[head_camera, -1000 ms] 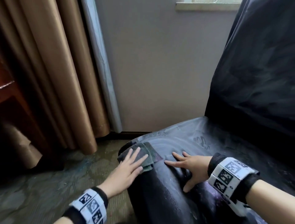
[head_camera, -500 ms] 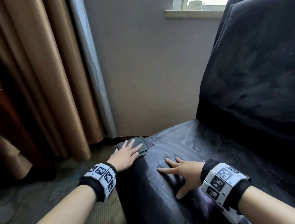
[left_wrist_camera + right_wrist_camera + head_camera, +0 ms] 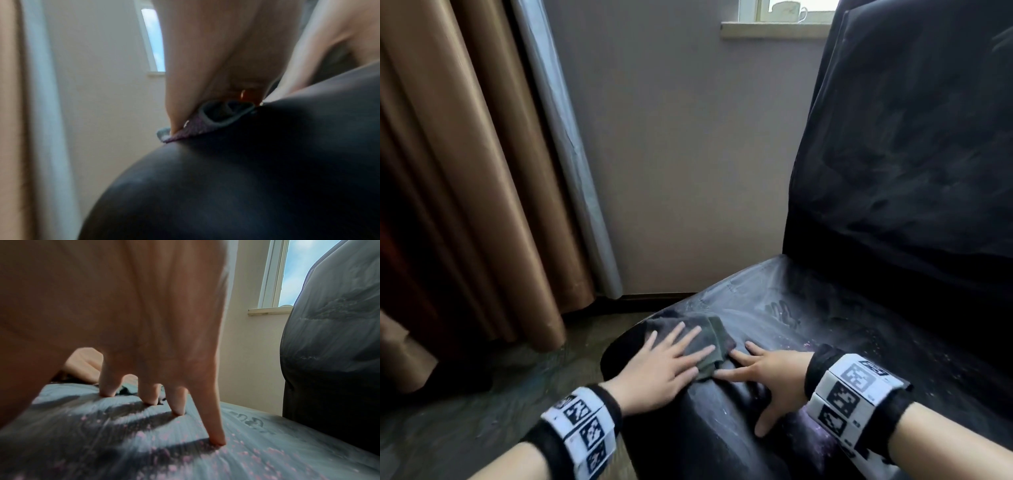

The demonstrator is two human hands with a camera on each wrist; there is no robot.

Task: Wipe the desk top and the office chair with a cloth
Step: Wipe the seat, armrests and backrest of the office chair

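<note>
**Cloth back up on seat front**

Since half a second ago the left hand (image 3: 666, 368) has slid the cloth (image 3: 702, 339) from the seat's left edge up onto its front corner, nearer the right hand (image 3: 767, 373). Left fingers straight and spread, pressing the cloth flat. Right hand flat on the chair (image 3: 825, 308) seat, fingers apart, holding nothing, fingertips just beside the cloth. Cloth folded, long axis running left-front to right-back. Its near part hidden under the palm; left wrist view blurred, showing only a bunched fold.
</note>
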